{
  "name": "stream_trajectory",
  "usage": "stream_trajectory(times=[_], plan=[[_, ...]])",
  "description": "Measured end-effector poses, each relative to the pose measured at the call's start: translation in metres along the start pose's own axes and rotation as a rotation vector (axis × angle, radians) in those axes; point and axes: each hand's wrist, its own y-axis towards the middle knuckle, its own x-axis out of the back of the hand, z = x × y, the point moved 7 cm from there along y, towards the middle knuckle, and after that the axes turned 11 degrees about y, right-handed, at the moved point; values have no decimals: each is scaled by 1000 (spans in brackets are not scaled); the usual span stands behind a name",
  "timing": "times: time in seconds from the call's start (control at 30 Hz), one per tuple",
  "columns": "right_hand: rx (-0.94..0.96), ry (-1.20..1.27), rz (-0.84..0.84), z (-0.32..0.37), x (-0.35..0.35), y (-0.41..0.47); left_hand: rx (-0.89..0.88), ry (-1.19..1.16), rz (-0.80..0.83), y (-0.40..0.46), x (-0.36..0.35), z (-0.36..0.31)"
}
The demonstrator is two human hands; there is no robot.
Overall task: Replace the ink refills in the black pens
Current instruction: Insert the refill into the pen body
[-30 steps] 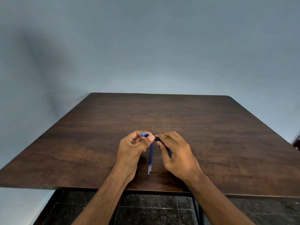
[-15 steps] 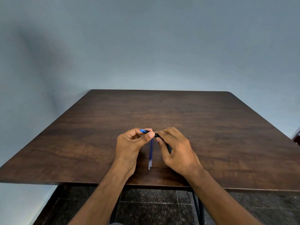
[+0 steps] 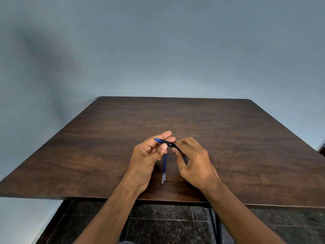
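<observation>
You have the black pen (image 3: 170, 144) lifted off the table (image 3: 246, 138), held across between both hands above the near middle of the top. Your right hand (image 3: 197, 162) grips the barrel with fingers curled round it, the rear end poking out below the thumb. Your left hand (image 3: 148, 155) pinches the blue tip end between thumb and fingertips, the index finger lying fairly straight behind it. Directly below, the ink refills (image 3: 164, 169) lie flat on the wood, pointing toward you, side by side; there seem to be two, though your hands cover their far ends and the count is not certain.

The step looks like unscrewing or seating the tip section. Keep the right hand firm and unmoving so only the tip piece turns; roll it between left thumb and forefinger rather than twisting the wrist. Hold the pen level so that no small inner part can drop out when the section comes free. Keep both hands over the table, clear of the refills, so nothing rolls off the near edge.
</observation>
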Motion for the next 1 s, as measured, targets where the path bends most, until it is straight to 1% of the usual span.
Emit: stream_trajectory(times=[0.23,0.4,0.47,0.53,0.63,0.73,0.8,0.9,1.0], plan=[[9,-8,28,4,-1,0,53,-35,-171,3,9,7],[8,-15,43,4,-2,-1,90,5,-229,3,11,9],[9,-15,40,4,-3,-1,124,24,-237,3,12,12],[12,-13,30,3,-3,-1,143,9,-210,3,11,12],[2,-2,6,0,0,-1,81,-35,-114,3,4,7],[-8,-10,7,-1,0,-1,28,-4,-59,2,3,3],[-2,-10,14,0,0,-1,31,10,-72,2,5,5],[9,-7,16,2,0,0,50,-27,-127,2,8,6],[-1,-5,10,1,1,0,62,-44,-236,3,14,8]])
